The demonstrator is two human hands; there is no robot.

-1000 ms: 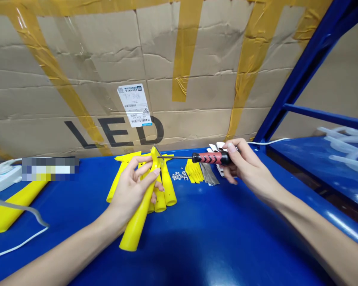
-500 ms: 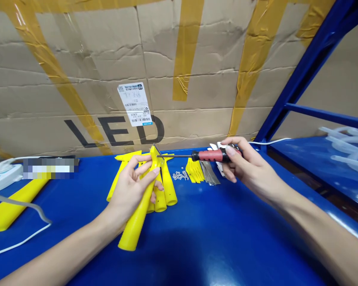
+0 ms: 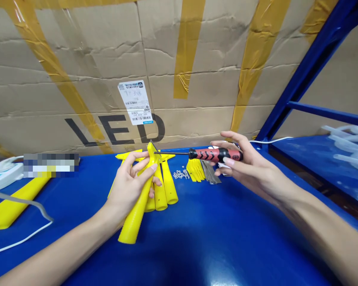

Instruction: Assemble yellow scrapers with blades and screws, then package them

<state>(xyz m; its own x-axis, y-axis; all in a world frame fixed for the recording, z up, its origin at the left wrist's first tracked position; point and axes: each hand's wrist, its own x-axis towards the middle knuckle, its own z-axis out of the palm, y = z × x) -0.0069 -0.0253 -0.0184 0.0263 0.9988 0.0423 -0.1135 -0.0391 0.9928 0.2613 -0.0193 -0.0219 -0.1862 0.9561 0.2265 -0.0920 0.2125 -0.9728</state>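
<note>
Left hand (image 3: pixel 128 188) clamped mid-shaft on rigid, light-looking yellow handle (image 3: pixel 137 206); right hand (image 3: pixel 241 167) closed around screwdriver (image 3: pixel 210 154), tip at the handle's head.

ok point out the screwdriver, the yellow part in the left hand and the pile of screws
screwdriver (image 3: pixel 216 154), head view, on the red and black handle
yellow part (image 3: pixel 137 214), head view, on its long shaft
pile of screws (image 3: pixel 181 174), head view, middle of the heap

A pixelated patch (image 3: pixel 50 165) blurred whatever sat at the table's left. The yellow handle (image 3: pixel 8 206) there ran off the left edge. The small screws (image 3: pixel 179 174) were too tiny to count, and the left hand (image 3: pixel 128 186) hid part of the yellow handles (image 3: pixel 164 190) behind it.
</note>
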